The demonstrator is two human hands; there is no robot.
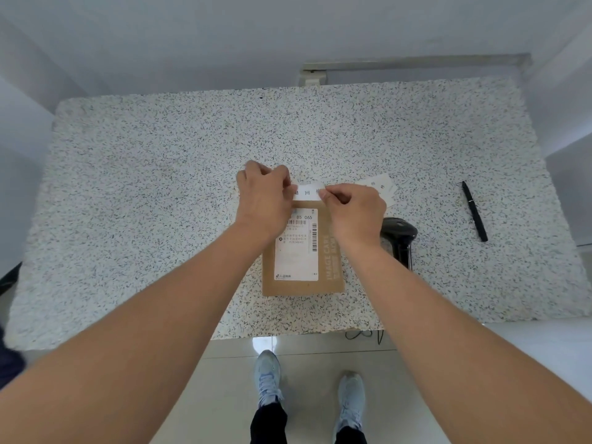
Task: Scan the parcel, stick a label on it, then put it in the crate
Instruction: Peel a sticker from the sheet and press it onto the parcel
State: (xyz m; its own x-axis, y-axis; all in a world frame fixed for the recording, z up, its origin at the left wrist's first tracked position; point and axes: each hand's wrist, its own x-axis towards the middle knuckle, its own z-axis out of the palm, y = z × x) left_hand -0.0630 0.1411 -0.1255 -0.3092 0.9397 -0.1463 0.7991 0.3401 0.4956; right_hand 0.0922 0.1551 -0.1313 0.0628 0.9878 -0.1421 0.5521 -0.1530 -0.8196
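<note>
Head view shows both hands meeting over the far end of the parcel [302, 251]: the left hand [264, 197] pinches one end of a white label [307, 193] between thumb and fingers, and the right hand [352, 209] pinches the other end, so the strip is stretched between them just above or at the parcel's far edge; whether it already touches the cardboard cannot be told. The parcel, a flat brown mailer with a printed shipping slip on top, lies on the speckled table [144, 187] near its front edge, directly under the wrists. It looks thin, light and fairly stiff, likely easy to lift by pinching a long edge or sliding fingers under a corner; the label is flimsy and sticky, so it probably needs holding taut by its ends and smoothing down from one side. Just right of the parcel rests a black scanner [400, 235], beyond the right hand lie more label sheets [381, 184], and farther right a pen [474, 211]. No crate is visible.
</note>
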